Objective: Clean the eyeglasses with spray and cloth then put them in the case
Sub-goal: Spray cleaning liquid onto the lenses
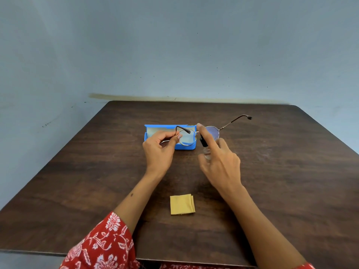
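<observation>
A: Status, left to right?

B: Lower left: red floral sleeve (101, 243). Left of centre: left hand (159, 150), fingers curled, pinching eyeglasses (196, 135) at the left lens rim. Glasses held above the dark wooden table (291, 181), temples unfolded, one temple poking toward upper right.

A: Case?

B: Blue case (155, 132) open, flat on table at centre, directly behind the left lens. Partly hidden by left hand.

A: Right side?

B: Right hand (221, 164) just right of centre, wrapped around small clear spray bottle (206, 148) with black top. Index finger raised straight above the nozzle, next to the right lens.

A: Cloth?

B: Yellow cloth (182, 204) folded, bottom centre, on table between both forearms, untouched.
</observation>
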